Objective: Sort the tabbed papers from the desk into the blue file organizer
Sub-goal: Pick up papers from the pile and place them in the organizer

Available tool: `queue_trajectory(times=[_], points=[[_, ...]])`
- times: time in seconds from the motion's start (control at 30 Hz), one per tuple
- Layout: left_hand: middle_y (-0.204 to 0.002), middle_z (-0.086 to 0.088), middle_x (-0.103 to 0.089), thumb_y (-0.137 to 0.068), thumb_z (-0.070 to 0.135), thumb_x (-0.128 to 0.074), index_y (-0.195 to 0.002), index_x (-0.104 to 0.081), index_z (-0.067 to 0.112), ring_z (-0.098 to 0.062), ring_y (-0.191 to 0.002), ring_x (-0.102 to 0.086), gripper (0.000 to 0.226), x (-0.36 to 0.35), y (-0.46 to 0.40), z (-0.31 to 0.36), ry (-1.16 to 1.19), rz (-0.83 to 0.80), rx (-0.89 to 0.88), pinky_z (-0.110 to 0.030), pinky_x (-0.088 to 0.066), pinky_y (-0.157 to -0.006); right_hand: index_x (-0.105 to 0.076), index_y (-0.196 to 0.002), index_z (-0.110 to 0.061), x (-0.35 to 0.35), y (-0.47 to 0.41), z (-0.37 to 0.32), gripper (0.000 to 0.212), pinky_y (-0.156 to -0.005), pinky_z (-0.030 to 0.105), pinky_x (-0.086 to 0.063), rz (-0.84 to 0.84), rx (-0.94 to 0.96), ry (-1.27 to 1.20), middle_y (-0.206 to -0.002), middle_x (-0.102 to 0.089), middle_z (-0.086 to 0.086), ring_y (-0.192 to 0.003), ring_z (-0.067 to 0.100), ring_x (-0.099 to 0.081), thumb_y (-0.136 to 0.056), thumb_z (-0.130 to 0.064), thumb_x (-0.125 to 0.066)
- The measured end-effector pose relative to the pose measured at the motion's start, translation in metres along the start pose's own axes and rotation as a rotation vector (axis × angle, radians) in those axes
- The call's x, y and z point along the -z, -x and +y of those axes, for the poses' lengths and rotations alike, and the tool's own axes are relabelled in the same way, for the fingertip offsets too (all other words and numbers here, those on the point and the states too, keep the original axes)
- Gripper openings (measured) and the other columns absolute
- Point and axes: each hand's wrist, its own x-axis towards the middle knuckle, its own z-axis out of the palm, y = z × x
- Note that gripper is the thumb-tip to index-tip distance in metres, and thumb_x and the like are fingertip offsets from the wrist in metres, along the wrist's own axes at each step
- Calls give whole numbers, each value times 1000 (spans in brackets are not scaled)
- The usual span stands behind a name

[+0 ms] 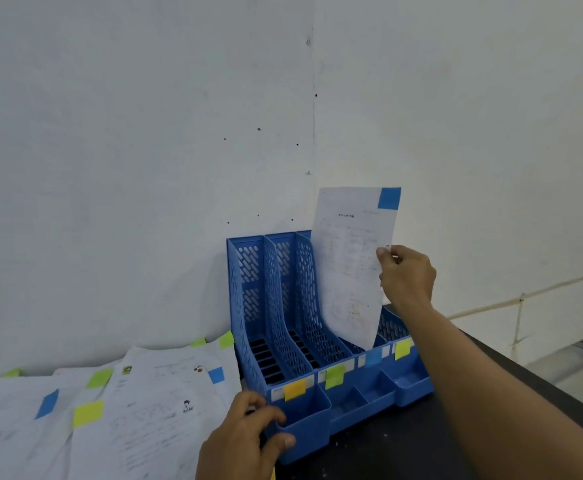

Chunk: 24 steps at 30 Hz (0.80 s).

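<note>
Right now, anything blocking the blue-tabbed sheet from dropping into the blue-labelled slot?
Nothing visible. The right hand pinches the blue-tabbed sheet by its right edge, its lower edge already entering the slot of the blue file organizer behind the blue label. The left hand grips the organizer's front-left corner, clear of that slot.

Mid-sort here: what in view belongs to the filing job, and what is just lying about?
Job: sheet with blue tab, pinched by right hand; blue file organizer, steadied by left hand; tabbed papers on the desk.
Lying about: cable along the wall.
</note>
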Motion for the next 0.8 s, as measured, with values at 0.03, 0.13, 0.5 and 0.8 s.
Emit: queue_trajectory(times=[0.03,0.13,0.5,0.8], points=[[-109,31,-31,-83,64,-57,-87,-46,52,12,-88,-44,17,0,0,0,5,0,2,-4,-35,-70,-74,-110,-11,-2,2,6,29,-84,43,-58,-19,-27,15,-90,-75,9,-82,29,-70,-96,-35,-63],[-110,32,-31,-83,65,-56,-89,-45,54,15,-88,-43,17,1,1,-1,10,12,1,-3,-34,-70,-74,-93,-11,-4,11,26,25,-74,40,-60,-84,-115,77,-77,-73,10,-72,29,-70,-94,-34,-65],[-111,30,-35,-84,58,-61,-106,-59,48,3,-96,-51,25,-5,5,-1,27,42,18,-10,-41,-78,-67,-79,-12,17,20,40,25,-54,25,-37,-108,-165,274,-74,-68,8,-66,21,-57,-95,-30,-61],[-125,41,-32,-87,46,-64,-129,-21,64,3,-99,-56,63,5,17,-9,193,36,29,-15,-46,-90,-68,-105,-11,25,25,39,27,-67,30,-43,-169,-193,338,-104,-71,10,-82,25,-59,-95,-35,-63]])
